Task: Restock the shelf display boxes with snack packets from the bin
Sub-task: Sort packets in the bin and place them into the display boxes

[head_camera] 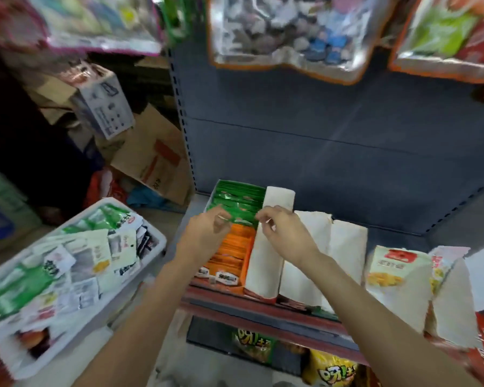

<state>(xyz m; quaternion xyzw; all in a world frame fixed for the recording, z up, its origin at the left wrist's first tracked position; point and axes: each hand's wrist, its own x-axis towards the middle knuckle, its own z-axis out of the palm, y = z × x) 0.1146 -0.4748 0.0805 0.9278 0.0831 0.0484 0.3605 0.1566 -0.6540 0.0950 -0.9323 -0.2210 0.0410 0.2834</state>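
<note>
On the shelf, a display box of green snack packets [242, 195] stands behind a box of orange packets [231, 256]. One green packet [239, 215] lies across the seam between the two boxes. My left hand [207, 231] pinches its left end with thumb and forefinger. My right hand [284, 231] pinches its right end, beside a raised white box flap [266, 261]. The white bin [158, 240] sits at lower left, heaped with several green and white packets [76, 263]. The frame is blurred.
More boxes with upright white flaps [344, 247] and a yellow-printed snack box [397, 270] fill the shelf to the right. The red shelf edge [263, 307] runs below, with snack bags [330, 370] underneath. Large bags [285, 32] hang overhead. Cardboard boxes [154, 157] are piled at back left.
</note>
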